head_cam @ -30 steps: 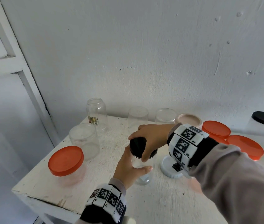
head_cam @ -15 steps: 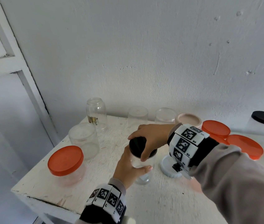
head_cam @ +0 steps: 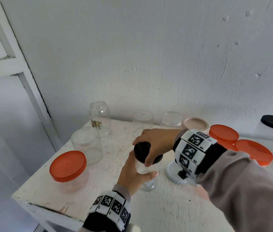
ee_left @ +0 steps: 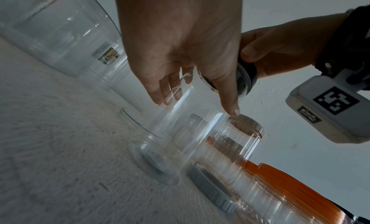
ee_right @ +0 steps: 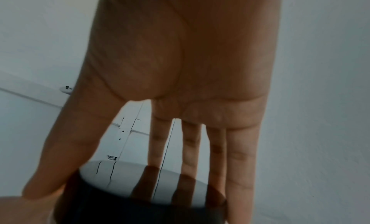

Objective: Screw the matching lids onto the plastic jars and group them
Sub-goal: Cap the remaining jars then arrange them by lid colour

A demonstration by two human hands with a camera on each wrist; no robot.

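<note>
Gripping one black lid (head_cam: 145, 150): two hands

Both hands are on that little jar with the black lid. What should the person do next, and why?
Probably keep twisting the black lid until it seats. The right hand grips the lid from above while the left hand wraps the clear jar standing on the white table, the stance for screwing. Whether the thread is fully tight cannot be seen.
</note>
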